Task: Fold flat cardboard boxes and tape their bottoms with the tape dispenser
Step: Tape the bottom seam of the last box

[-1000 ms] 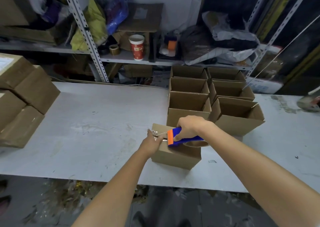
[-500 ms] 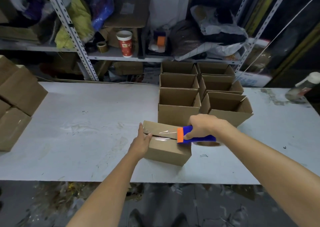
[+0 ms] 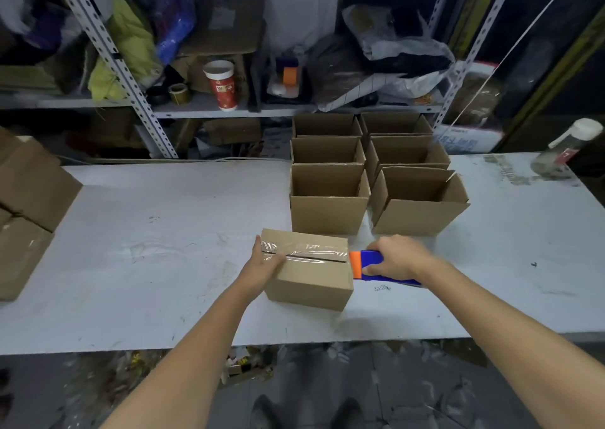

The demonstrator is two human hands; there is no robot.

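A small cardboard box [image 3: 311, 281] lies bottom-up on the white table [image 3: 147, 248], near its front edge. Clear tape [image 3: 304, 252] runs along the seam between its two flaps. My left hand [image 3: 262, 266] presses on the tape at the box's left end, fingers over the edge. My right hand [image 3: 397, 260] grips a blue tape dispenser [image 3: 371, 265] with an orange front, held at the box's right edge. The tape roll is hidden under my hand.
Several open folded boxes [image 3: 327, 199] stand in two rows behind the taped box. Closed boxes [image 3: 29, 199] are stacked at the table's left end. A bottle [image 3: 563, 147] lies at the far right. Cluttered shelves with a paper cup [image 3: 221, 84] rise behind the table.
My right hand has drawn the dispenser from the box's left end across the seam to its right edge, laying tape. My left hand stayed on the left end.
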